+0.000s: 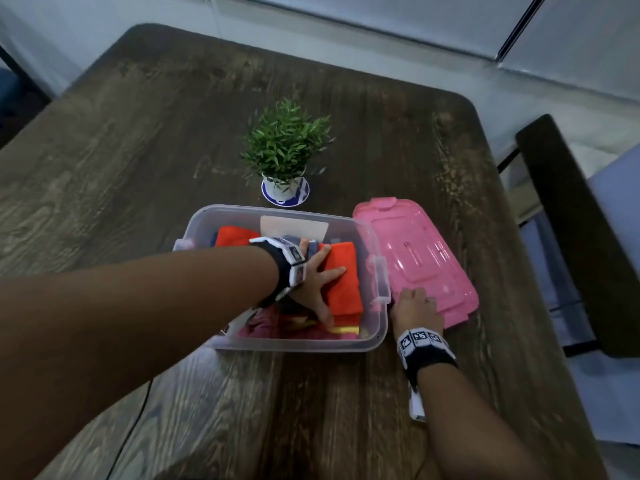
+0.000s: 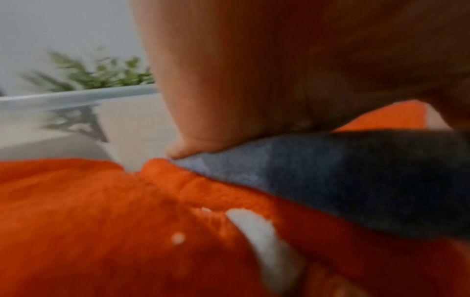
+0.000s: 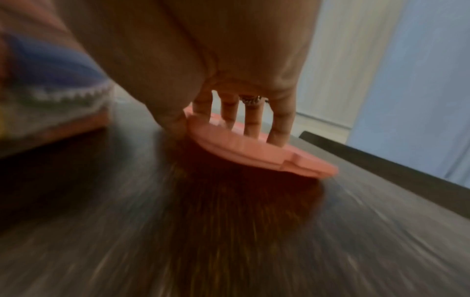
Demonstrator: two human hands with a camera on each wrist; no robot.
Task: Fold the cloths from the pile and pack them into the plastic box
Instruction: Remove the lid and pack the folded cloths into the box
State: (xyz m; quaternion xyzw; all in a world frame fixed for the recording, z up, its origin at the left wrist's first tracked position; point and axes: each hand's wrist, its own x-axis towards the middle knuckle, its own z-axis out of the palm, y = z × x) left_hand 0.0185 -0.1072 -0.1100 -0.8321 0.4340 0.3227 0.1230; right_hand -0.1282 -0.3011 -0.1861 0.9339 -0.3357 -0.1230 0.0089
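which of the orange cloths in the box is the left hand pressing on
The orange cloth at the box's right end, nearest the pink lid. The left hand lies spread on it; the other orange cloth sits untouched toward the far-left corner.

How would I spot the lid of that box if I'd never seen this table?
On the dark wooden table, find the clear plastic box of folded cloths near the front edge. The lid lies flat just right of it, under the right hand. It is the only pink thing outside the box.

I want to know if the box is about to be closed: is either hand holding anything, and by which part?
The right hand grips the pink lid by its near corner. The left hand only presses flat on the orange cloth.
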